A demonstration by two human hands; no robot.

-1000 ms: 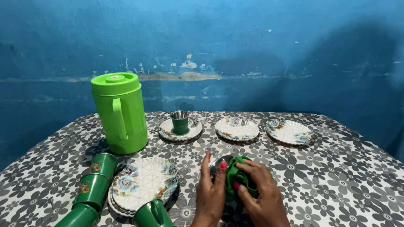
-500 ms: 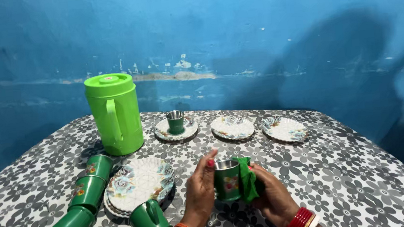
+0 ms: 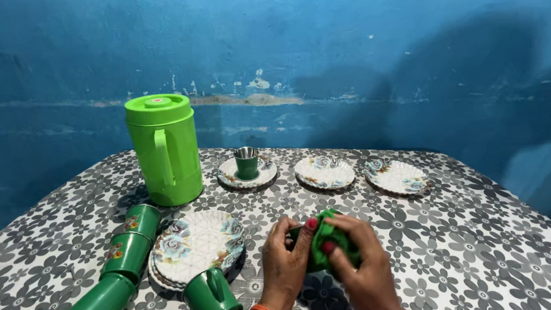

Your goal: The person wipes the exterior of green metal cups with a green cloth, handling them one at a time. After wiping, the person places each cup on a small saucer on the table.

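1. Left hand (image 3: 283, 262): fingers wrapped around a small green cup (image 3: 294, 234), which is almost wholly hidden; only a dark sliver shows between thumb and cloth. The hand is clamped on the cup.
2. Right hand (image 3: 362, 267): fingers closed on a green cloth (image 3: 326, 237), pressing it over and against the cup. Both hands meet at the cup, just above the tabletop (image 3: 469, 244) at its near centre.
3. Step in hand, as judged: wiping the cup with the cloth. The next move would call for a steady hold with the left hand while the right works the cloth around the wall or the inside.
4. Orientation: the cup's long axis and the direction of its mouth cannot be told, since cloth and fingers cover it.
5. Just left of the hands: a stack of patterned plates (image 3: 197, 245), with a green mug (image 3: 212, 302) lying on its side against the near edge.
6. Further left: three green cups nested in a row (image 3: 114, 272), lying on their sides, open steel mouth toward the near left.
7. Far side: a tall light-green jug (image 3: 165, 149) standing upright with its lid on; a saucer carrying an upright green cup (image 3: 246, 165); two more saucers (image 3: 324, 172) (image 3: 397, 177) to its right, well apart from the hands.
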